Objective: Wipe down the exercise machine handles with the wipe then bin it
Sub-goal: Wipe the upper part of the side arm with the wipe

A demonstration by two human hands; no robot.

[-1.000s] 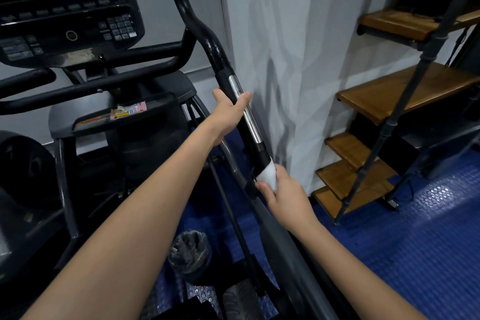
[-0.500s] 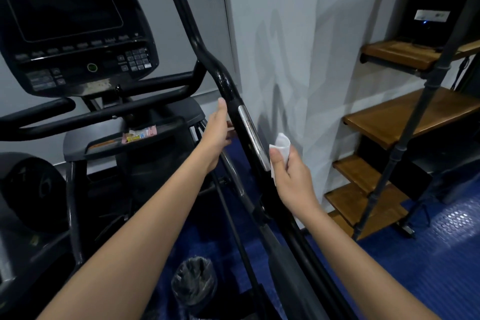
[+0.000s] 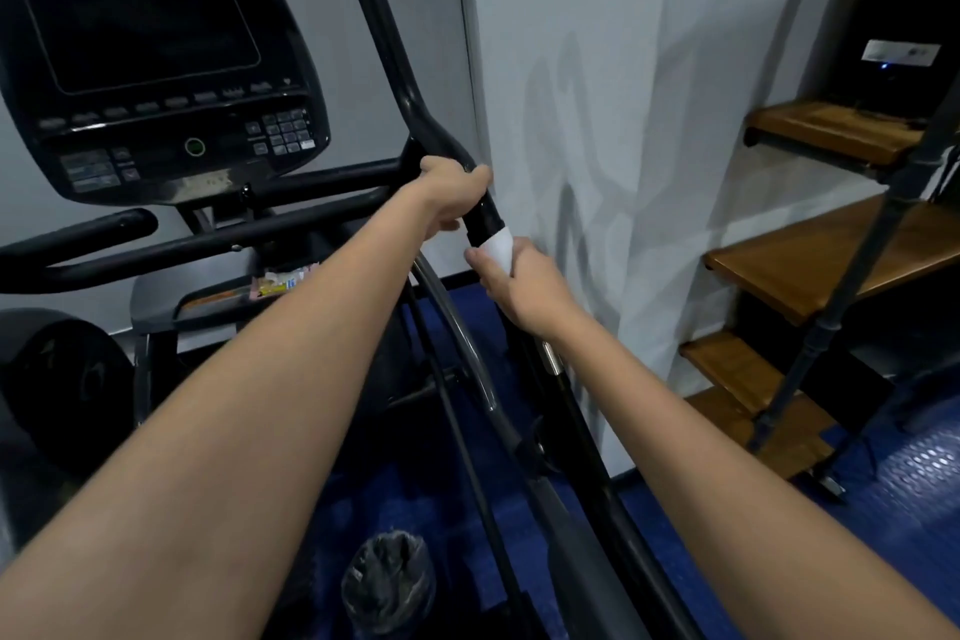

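The black moving handle (image 3: 387, 62) of the exercise machine rises from lower right to the top of the view. My left hand (image 3: 451, 199) grips it at the bend, fingers curled round the bar. Just below, my right hand (image 3: 519, 283) wraps a white wipe (image 3: 497, 244) round the same bar and holds it there. A small bin (image 3: 388, 582) lined with a dark bag stands on the floor between my forearms, near the bottom edge.
The machine's console (image 3: 150, 68) with a dark screen and buttons is at upper left, with fixed black handlebars (image 3: 78, 237) below it. A white wall (image 3: 597, 120) runs close on the right. Wooden stair steps (image 3: 810, 260) with a black rail stand at far right. Blue floor below.
My right hand, which held the wipe off the bar half a second ago, has wrapped it round the handle higher up. My left hand has closed round the bend above it.
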